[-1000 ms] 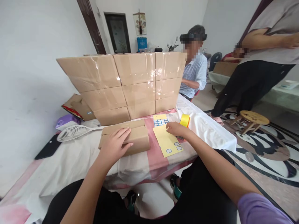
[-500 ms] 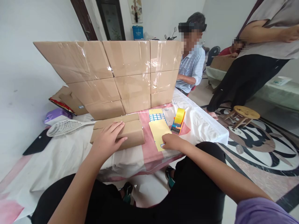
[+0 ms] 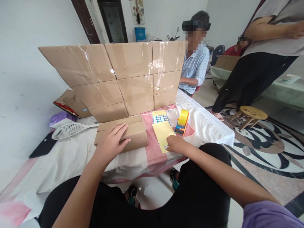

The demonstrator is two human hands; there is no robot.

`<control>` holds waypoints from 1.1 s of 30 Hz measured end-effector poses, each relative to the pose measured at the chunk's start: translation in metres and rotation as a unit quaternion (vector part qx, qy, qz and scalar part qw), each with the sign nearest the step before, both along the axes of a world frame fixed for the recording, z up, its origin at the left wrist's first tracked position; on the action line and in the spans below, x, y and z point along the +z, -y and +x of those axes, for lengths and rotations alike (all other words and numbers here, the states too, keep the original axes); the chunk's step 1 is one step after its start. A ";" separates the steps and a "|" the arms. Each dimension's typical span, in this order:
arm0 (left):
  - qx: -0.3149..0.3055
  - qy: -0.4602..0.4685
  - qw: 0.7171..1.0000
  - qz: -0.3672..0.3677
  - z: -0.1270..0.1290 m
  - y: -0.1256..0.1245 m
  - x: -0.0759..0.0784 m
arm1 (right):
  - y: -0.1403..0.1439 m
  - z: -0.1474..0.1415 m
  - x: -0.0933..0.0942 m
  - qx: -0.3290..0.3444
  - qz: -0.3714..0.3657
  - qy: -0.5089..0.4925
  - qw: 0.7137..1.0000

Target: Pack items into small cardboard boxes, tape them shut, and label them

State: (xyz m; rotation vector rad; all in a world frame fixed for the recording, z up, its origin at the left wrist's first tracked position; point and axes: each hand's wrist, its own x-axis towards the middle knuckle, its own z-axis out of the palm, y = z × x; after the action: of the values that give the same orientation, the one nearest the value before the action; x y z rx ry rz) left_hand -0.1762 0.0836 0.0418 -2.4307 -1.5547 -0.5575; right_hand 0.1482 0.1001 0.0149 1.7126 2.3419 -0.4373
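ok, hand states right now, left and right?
Left hand: open, flat on the cardboard box, holding nothing.
Right hand: fingertips on the yellow label sheet; grip cannot be told.

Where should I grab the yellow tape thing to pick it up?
Probably take the tape dispenser by its yellow roll at the top, coming down from above. It stands upright on the table with the roll uppermost and open space around it, just beyond the right hand.
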 end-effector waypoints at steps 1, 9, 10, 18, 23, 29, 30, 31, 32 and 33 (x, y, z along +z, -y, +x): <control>0.000 -0.001 1.000 0.000 0.000 0.000 0.000 | 0.001 0.000 0.000 0.003 -0.001 0.003 1.000; -0.003 0.018 1.000 -0.012 -0.003 -0.001 0.002 | -0.001 -0.002 0.008 0.027 -0.006 0.011 1.000; -0.004 0.020 1.000 -0.013 -0.004 -0.002 0.002 | -0.002 -0.002 0.009 0.028 -0.009 0.013 0.999; -0.017 -0.003 0.999 0.028 -0.003 -0.002 0.007 | -0.002 0.003 0.000 0.042 -0.022 -0.043 0.998; -0.018 0.006 0.999 0.032 -0.002 -0.002 0.011 | -0.030 -0.017 -0.010 0.048 0.052 -0.181 0.981; -0.015 0.024 1.000 0.011 -0.001 -0.001 0.014 | -0.076 -0.061 -0.020 0.085 0.097 -0.427 0.895; -0.012 0.024 1.000 0.010 0.000 -0.001 0.015 | -0.080 -0.058 -0.021 0.080 0.091 -0.425 0.897; -0.010 0.023 1.000 0.009 0.000 0.000 0.015 | -0.083 -0.052 -0.021 0.071 0.089 -0.417 0.902; -0.009 0.022 1.000 0.008 0.000 0.000 0.016 | -0.086 -0.043 -0.021 0.055 0.090 -0.404 0.909; -0.009 0.022 1.000 0.007 0.000 0.000 0.016 | -0.089 -0.033 -0.021 0.032 0.090 -0.383 0.919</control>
State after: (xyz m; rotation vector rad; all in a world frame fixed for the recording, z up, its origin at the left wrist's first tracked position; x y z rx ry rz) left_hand -0.1760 0.0837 0.0577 -2.4400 -1.5431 -0.6267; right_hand 0.1148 0.1888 -0.0061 1.7433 3.0333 -1.0757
